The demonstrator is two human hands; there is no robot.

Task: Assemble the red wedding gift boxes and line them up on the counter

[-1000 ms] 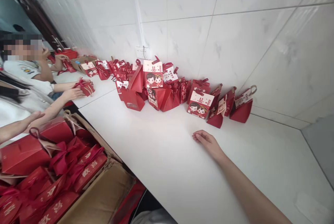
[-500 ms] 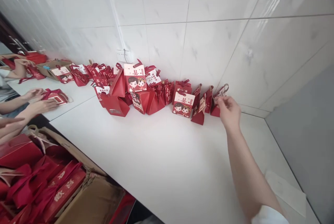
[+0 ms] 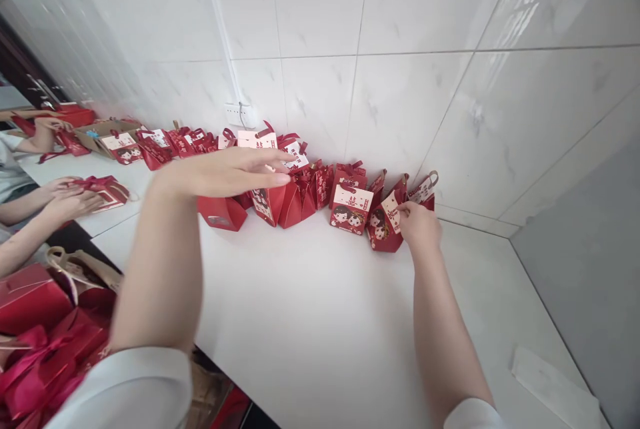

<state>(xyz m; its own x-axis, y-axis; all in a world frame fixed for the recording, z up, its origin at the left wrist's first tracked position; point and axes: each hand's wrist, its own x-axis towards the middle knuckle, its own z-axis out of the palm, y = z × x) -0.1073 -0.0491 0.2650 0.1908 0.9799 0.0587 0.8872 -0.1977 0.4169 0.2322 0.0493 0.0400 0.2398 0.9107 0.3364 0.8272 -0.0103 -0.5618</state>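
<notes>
A row of small red gift boxes with cartoon couples and ribbon handles stands on a white table along the tiled wall. My right hand is closed on the flap of one red gift box near the right end of the row. My left hand is raised above the table with its fingers stretched out flat, holding nothing, and it reaches over the taller stacked boxes in the middle of the row.
Other people's hands work on a red box at the left. A cardboard carton full of red ribboned boxes sits low at the left. A white paper sheet lies at the table's right corner.
My left arm has come into view and stretched out over the boxes. My right hand moved from the rightmost box down-left to the flap of a neighbouring one.
</notes>
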